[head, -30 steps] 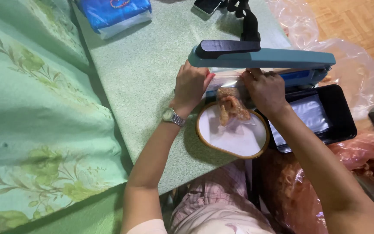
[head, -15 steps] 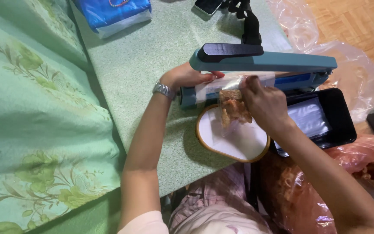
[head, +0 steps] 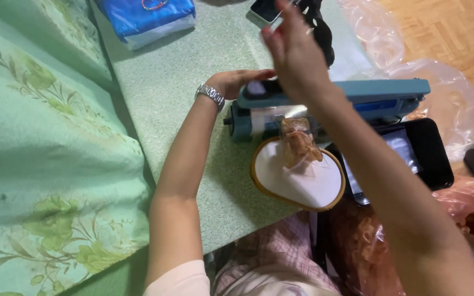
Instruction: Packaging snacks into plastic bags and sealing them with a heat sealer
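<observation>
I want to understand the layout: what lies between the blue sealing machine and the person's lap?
In the head view, a white oval tray with a brown rim lies there on the green table. A clear bag of snacks reaches from the sealing machine over it.

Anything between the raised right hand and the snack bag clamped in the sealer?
Nothing visible. The right hand is lifted above the sealer, empty as far as shows; the snack bag hangs from its front over the white tray. The left hand presses the sealer's handle end, beside the bag, not across it.
</observation>
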